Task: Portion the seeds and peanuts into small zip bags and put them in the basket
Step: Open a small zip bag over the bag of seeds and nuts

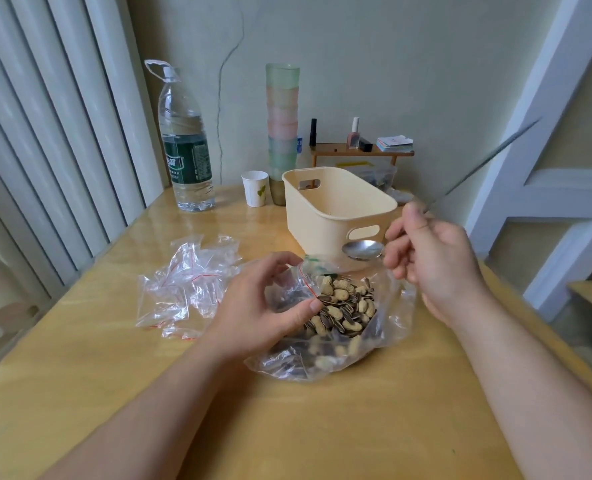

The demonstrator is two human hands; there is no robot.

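Our left hand (259,306) pinches a small zip bag (299,289) open over the big bag of seeds and peanuts (343,308) on the table (114,393). Our right hand (433,261), fingers curled, grips a spoon (363,250), ready to scoop. The basket (336,206) waits just behind.

Centre frame, on a wooden table (114,393): large clear bag (391,323) of peanuts and striped seeds (343,310), its near edge and a small red-striped zip bag (296,289) pinched by the left hand (263,306). Right of centre: right hand (433,258) gripping a metal spoon (363,250), bowl just above the bag, before a cream basket (336,206). Left: heap of small zip bags (183,289); upper left: water bottle (185,147), paper cup (255,188), stacked cups (282,119).
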